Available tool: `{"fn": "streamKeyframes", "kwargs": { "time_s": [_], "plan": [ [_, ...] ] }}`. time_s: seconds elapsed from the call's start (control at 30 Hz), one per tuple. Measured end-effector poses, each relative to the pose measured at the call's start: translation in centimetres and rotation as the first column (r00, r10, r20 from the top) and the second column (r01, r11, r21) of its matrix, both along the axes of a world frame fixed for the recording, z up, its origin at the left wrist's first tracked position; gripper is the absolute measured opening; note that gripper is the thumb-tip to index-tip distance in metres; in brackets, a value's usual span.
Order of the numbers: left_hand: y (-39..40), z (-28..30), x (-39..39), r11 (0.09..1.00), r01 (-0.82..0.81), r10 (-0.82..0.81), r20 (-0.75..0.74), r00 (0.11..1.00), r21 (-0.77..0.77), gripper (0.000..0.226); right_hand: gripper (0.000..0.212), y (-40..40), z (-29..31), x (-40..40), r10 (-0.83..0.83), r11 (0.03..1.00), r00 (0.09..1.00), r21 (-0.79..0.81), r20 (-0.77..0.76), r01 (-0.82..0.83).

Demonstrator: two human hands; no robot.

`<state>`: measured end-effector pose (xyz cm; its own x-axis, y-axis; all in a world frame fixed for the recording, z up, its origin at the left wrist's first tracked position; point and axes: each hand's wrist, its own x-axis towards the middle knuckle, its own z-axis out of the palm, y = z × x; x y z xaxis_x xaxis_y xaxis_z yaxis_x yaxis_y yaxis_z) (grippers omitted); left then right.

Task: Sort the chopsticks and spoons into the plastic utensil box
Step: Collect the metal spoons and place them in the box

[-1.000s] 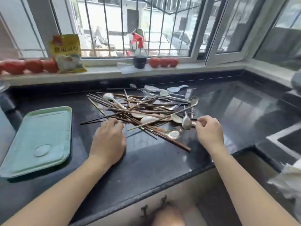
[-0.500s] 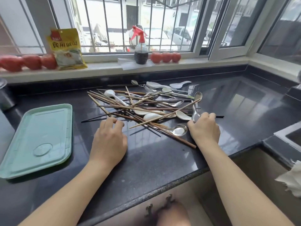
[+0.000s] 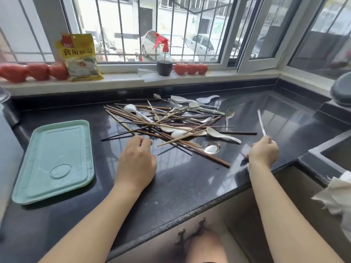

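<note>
A tangled pile of wooden chopsticks (image 3: pixel 152 128) and spoons lies on the black counter (image 3: pixel 182 179). White ceramic spoons (image 3: pixel 222 136) and metal spoons (image 3: pixel 211 149) are mixed through it. My right hand (image 3: pixel 263 152) is to the right of the pile, lifted, shut on a metal spoon (image 3: pixel 261 122) whose handle points up and away. My left hand (image 3: pixel 136 160) rests palm down at the pile's near left edge, fingertips touching chopstick ends. A pale green plastic box lid (image 3: pixel 55 160) lies flat at the left.
On the windowsill stand a yellow packet (image 3: pixel 79 57), a spray bottle (image 3: pixel 164 61) and rows of tomatoes (image 3: pixel 190 68). A sink edge (image 3: pixel 330 150) and white cloth (image 3: pixel 336 196) are at the right. A dark pot (image 3: pixel 341 88) sits far right.
My right hand has pulled a metal spoon out of the pile's right side and moved right with it. My left hand has stayed at the pile's left edge.
</note>
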<state>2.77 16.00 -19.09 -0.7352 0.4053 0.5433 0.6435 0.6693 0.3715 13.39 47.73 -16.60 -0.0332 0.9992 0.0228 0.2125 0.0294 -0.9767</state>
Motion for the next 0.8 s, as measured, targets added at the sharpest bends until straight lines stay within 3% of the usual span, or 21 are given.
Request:
{"fn": "streamKeyframes", "kwargs": {
  "time_s": [0.07,0.17,0.27,0.3,0.37,0.43,0.53,0.6,0.67,0.7,0.73,0.8],
  "plan": [
    [-0.3,0.1,0.2,0.998,0.034,-0.033,-0.016,0.999,0.044,0.024,0.042,-1.3,0.6,0.0,0.003,0.992,0.995,0.122,0.100,-0.015],
    [-0.8,0.3,0.5,0.979,0.093,-0.084,-0.056,0.995,0.182,0.027,0.026,-5.4,2.4,0.5,0.261,0.906,0.958,0.312,0.119,-0.286],
    [-1.5,1.1,1.0,0.838,0.081,-0.094,-0.004,0.996,0.540,0.023,0.016,-11.3,3.6,1.2,0.620,0.590,0.704,0.386,0.346,-0.709],
    [-1.9,1.3,1.2,0.765,0.051,-0.118,0.061,0.991,0.642,0.025,0.020,-13.3,3.7,1.2,0.649,0.486,0.613,0.374,0.451,-0.790],
    [-2.6,1.7,1.7,0.673,0.044,-0.270,0.189,0.944,0.739,0.029,0.029,-16.3,3.1,0.9,0.657,0.370,0.520,0.367,0.546,-0.853],
    [-2.9,2.1,2.1,0.708,0.139,-0.455,0.296,0.840,0.693,0.029,0.036,-18.0,2.9,0.2,0.700,0.313,0.480,0.376,0.529,-0.872],
    [-2.3,2.2,2.3,0.818,0.349,-0.542,0.410,0.733,0.458,0.021,0.026,-18.8,3.3,-0.9,0.788,0.262,0.398,0.330,0.469,-0.907],
    [-2.0,2.1,1.7,0.797,0.305,-0.576,0.503,0.644,0.521,0.019,0.009,-18.0,3.4,-1.1,0.870,0.311,0.378,0.243,0.318,-0.919],
    [-2.5,2.5,0.8,0.697,0.020,-0.655,0.625,0.424,0.717,0.020,0.015,-15.6,2.6,-1.1,0.696,0.538,0.634,0.340,0.336,-0.771],
    [-2.8,2.7,0.4,0.639,-0.138,-0.697,0.646,0.311,0.756,0.024,0.020,-13.8,2.0,-1.0,0.465,0.638,0.760,0.423,0.454,-0.643],
    [-3.2,2.9,0.0,0.599,-0.241,-0.726,0.645,0.240,0.764,0.026,0.027,-12.3,1.6,-0.9,0.244,0.699,0.773,0.447,0.585,-0.558],
    [-3.6,3.2,-0.4,0.540,-0.336,-0.763,0.618,0.190,0.771,0.028,0.039,-10.1,0.9,-1.0,0.152,0.820,0.590,0.232,0.793,-0.523]
  ]
}}
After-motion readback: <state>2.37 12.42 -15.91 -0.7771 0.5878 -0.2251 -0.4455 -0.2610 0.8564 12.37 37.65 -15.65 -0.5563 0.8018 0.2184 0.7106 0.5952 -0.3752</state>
